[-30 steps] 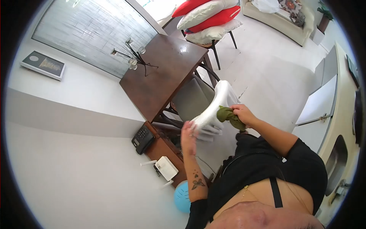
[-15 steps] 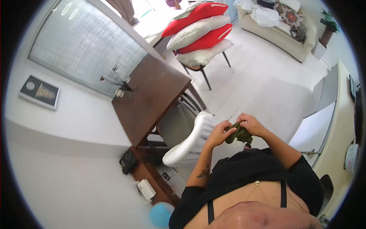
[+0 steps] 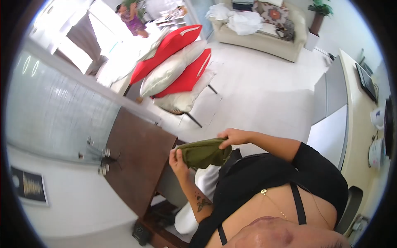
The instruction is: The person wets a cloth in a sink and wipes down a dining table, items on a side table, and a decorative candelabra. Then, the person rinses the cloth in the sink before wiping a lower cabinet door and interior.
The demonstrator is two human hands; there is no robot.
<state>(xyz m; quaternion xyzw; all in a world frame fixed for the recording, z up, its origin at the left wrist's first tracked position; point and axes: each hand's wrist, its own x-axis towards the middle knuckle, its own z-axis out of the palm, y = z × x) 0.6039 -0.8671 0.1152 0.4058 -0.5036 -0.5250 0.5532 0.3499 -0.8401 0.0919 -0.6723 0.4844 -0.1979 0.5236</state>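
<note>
An olive-green cloth [image 3: 204,153] is stretched between my two hands in front of my torso, its lower edge hanging loose in folds. My left hand [image 3: 178,162] pinches its left end, with thumb and fingers closed on the fabric, near the edge of the brown table. At the upper right end of the cloth, my right hand [image 3: 231,137] grips it between thumb and fingers. What kind of cloth item it is, I cannot make out.
Beside me stands a dark brown table [image 3: 138,153] with a candle holder [image 3: 103,158] on it. A chair draped in white [image 3: 188,217] is below my left arm. Ahead, red and white cushions [image 3: 178,62] are piled on a chair. Another person [image 3: 134,20] is far back.
The cloth was bunched between my close hands and is now spread wide. My hands have moved apart and to the left, and the view has turned to show more of the far room.
</note>
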